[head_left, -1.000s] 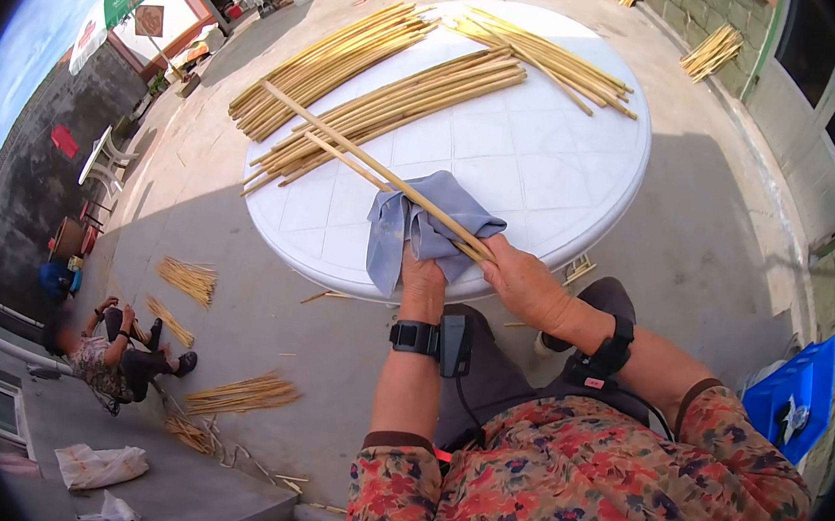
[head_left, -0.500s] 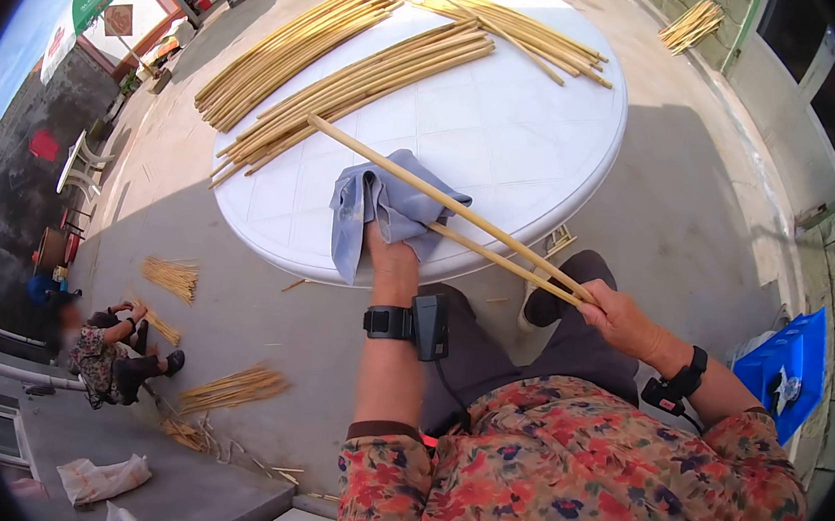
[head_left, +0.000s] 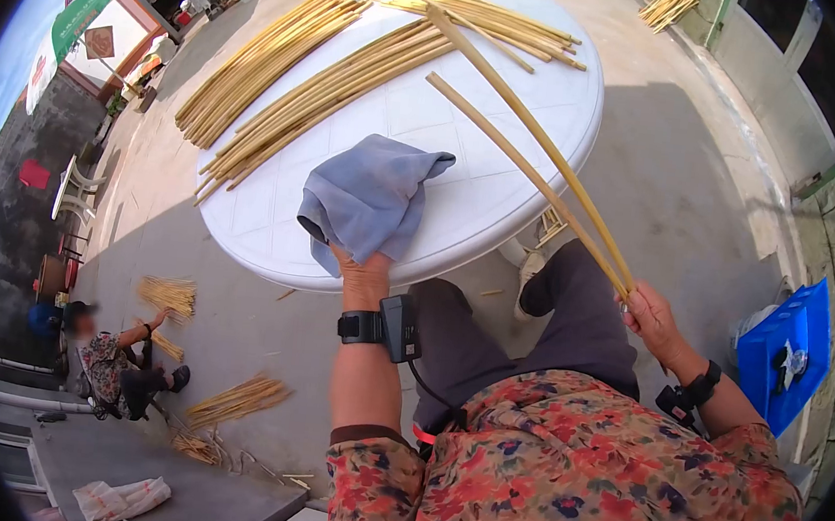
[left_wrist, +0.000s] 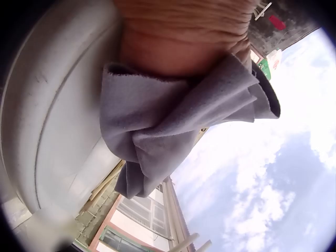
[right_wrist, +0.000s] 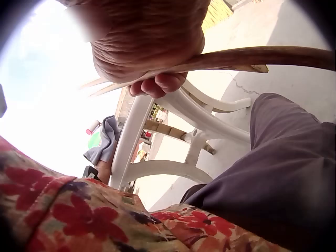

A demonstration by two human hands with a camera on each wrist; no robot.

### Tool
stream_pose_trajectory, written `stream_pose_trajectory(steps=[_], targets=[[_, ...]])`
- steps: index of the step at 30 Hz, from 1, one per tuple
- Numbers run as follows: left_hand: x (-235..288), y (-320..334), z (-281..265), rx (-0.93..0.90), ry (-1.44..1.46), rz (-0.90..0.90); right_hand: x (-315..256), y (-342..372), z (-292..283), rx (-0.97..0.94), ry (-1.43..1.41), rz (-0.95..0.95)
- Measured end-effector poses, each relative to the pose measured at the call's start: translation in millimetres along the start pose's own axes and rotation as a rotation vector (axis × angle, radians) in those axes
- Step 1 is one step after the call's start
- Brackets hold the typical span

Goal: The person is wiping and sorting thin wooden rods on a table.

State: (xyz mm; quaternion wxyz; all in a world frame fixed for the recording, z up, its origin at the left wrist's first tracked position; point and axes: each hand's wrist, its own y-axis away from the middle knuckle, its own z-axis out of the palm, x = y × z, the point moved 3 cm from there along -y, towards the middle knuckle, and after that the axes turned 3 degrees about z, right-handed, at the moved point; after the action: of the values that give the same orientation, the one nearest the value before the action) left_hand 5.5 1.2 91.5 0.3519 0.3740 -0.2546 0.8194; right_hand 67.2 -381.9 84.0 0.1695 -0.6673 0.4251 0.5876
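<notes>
A grey-blue cloth (head_left: 369, 191) drapes over my left hand (head_left: 362, 267), which holds it at the near edge of the round white table (head_left: 485, 187). The cloth hides those fingers; in the left wrist view its folds (left_wrist: 157, 115) hang past the wrist. My right hand (head_left: 651, 318), out beyond the table's near right side, grips two long yellow cane sticks (head_left: 540, 137) by their near ends. They spread apart toward the table, their far ends over it. In the right wrist view, fingers (right_wrist: 155, 86) curl below a stick (right_wrist: 236, 56).
Two bundles of canes (head_left: 271, 56) lie on the table's left half, with a smaller pile (head_left: 501, 22) at its far side. More canes (head_left: 238, 399) lie on the ground near a seated person (head_left: 117, 357). A blue crate (head_left: 779, 366) stands at right.
The right hand has drawn the sticks out of the cloth toward the lower right, and their far ends have swung right and spread. The left hand stays by the table edge with the cloth.
</notes>
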Motion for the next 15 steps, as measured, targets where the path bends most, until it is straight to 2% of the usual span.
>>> stream_pose_trajectory(steps=[1,6,8,11,13,14,15], targets=[[1,5,8,0.037,0.436,-0.154,-13,-11,10,-0.029,-0.012,-0.036],[2,8,9,-0.037,0.335,-0.178,-72,-78,70,-0.149,-0.053,-0.245],[0,8,7,-0.060,0.312,-0.174,-101,-98,95,-0.211,-0.072,-0.241],[-3,10,0,0.020,0.198,-0.127,-120,-127,132,-0.261,-0.021,-0.319],[-5,13,2,0.184,0.286,-0.242,-128,-137,152,-0.237,0.099,-0.417],[-9,11,-1,0.136,0.279,-0.247,-130,-139,158,-0.242,0.100,-0.423],[-10,9,-3,0.139,0.280,-0.238,-128,-139,166,-0.315,0.080,-0.316]])
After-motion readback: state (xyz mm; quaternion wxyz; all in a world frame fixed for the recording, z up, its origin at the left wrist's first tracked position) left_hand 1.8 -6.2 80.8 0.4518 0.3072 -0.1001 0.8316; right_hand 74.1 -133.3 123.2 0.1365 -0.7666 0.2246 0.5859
